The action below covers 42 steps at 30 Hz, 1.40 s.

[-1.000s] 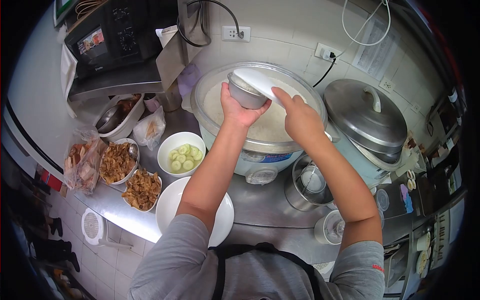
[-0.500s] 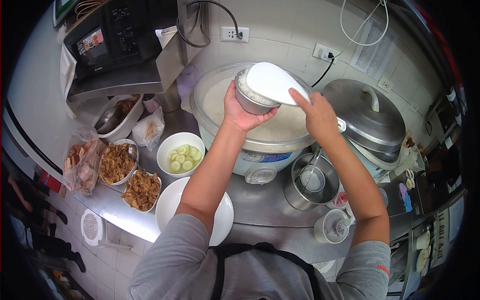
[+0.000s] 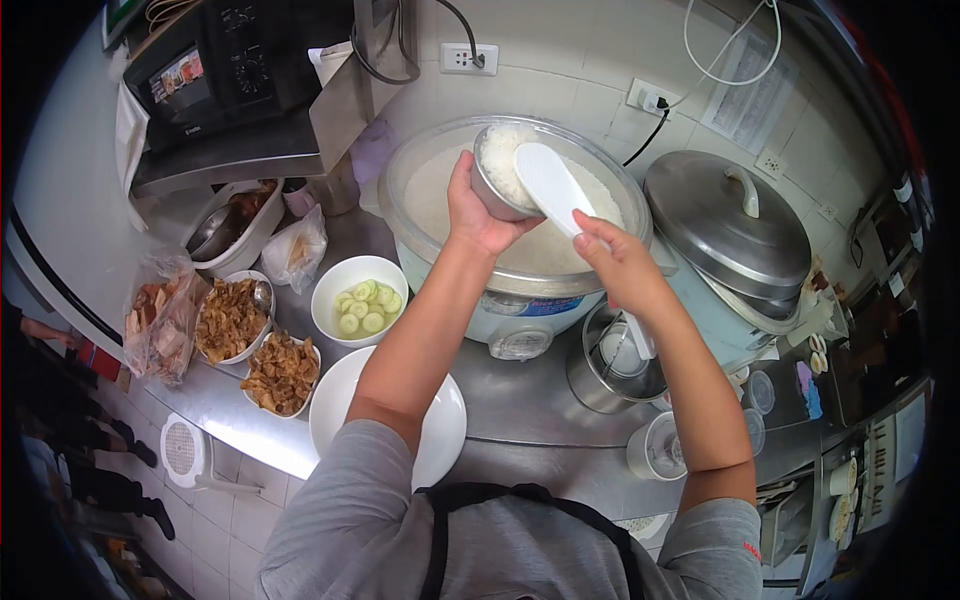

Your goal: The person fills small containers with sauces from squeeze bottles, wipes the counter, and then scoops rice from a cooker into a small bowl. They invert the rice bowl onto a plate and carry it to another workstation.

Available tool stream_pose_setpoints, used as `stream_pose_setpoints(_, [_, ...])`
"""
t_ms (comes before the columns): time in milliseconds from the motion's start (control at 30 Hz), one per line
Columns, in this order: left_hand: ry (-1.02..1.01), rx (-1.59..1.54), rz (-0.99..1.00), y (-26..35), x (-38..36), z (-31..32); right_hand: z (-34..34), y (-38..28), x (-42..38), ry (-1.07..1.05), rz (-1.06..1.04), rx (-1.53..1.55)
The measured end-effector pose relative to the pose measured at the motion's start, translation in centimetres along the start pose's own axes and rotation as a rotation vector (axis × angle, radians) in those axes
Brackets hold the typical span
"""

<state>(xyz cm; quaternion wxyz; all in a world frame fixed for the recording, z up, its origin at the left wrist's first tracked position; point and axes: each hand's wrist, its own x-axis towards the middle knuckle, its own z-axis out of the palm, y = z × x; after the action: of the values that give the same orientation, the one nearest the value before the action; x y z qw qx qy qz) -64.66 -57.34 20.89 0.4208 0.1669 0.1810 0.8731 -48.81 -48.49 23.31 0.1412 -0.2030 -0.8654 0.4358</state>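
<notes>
My left hand [image 3: 484, 212] grips a small metal bowl [image 3: 508, 208] from below and tilts it over the big rice cooker [image 3: 408, 225]. White rice [image 3: 503, 150] fills the bowl. In my right hand [image 3: 622, 262] is a white rice paddle [image 3: 550, 182], its blade resting at the bowl's right rim against the rice. The fingers wrap the paddle's handle, whose end sticks out below the hand. Beneath both hands, the cooker's pot holds a broad bed of cooked rice [image 3: 436, 190].
Left are a bowl of cucumber slices [image 3: 364, 308], bowls of brown food [image 3: 281, 375], a bagged food [image 3: 160, 325] and a white plate [image 3: 450, 440]. Right stand a steel pot [image 3: 590, 385], a white cup [image 3: 645, 455] and a lidded pot [image 3: 735, 225]. A microwave [image 3: 200, 110] sits above.
The paddle has swung down from lying across the bowl's top to its right rim, baring more rice. My right hand has come lower, and the bowl is tilted more toward me.
</notes>
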Motion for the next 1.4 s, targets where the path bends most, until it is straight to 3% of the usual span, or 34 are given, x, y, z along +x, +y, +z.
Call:
stream_pose_setpoints(67, [-0.010, 0.074, 0.017, 0.0, -0.1, -0.4, 0.3, -0.3, -0.2, -0.037, 0.037, -0.046])
stream_pose_setpoints(167, [0.046, 0.115, 0.018, 0.5, -0.3, 0.2, 1.0, 1.6, 1.2, 0.051, -0.165, -0.055])
stream_pose_setpoints(267, [0.056, 0.072, -0.022, 1.6, 0.3, -0.7, -2.9, -0.2, 1.5, -0.177, 0.043, 0.090])
stream_pose_setpoints(367, [-0.046, 0.079, -0.068, 2.5, 1.0, -1.1, -5.4, -2.3, 2.0, -0.045, 0.104, 0.292])
stream_pose_setpoints(500, [0.005, 0.138, -0.086, 1.6, 1.1, -0.5, -4.8, -3.3, 5.0, -0.183, 0.061, 0.121])
stream_pose_setpoints(733, [0.105, 0.168, -0.103, 1.5, 1.4, -1.1, -3.0, -1.9, 5.2, -0.193, 0.111, -0.057])
stream_pose_setpoints(833, [0.099, 0.159, -0.128, 1.7, 1.3, -0.7, -4.1, -1.5, 5.0, -0.181, 0.013, -0.024])
stream_pose_setpoints(1033, [0.093, 0.049, -0.165, 1.9, 1.4, -0.1, -3.5, -1.9, 3.4, -0.013, -0.276, -0.420])
stream_pose_setpoints(1133, [0.074, 0.067, -0.148, 2.0, 1.1, 0.2, -2.7, -2.6, 2.7, -0.009, -0.260, -0.522])
stream_pose_setpoints(1233, [0.051, 0.144, -0.134, 2.1, 0.6, -0.2, -3.3, -1.6, 3.4, 0.025, -0.457, -0.604])
stream_pose_setpoints(1333, [0.039, 0.222, -0.110, 2.4, 0.6, 0.3, -5.7, -4.9, 3.3, -0.082, -0.137, -0.225])
stream_pose_setpoints(1400, [0.045, 0.219, -0.093, 2.1, 0.3, 0.8, -5.0, -5.3, 3.6, -0.101, -0.148, -0.169])
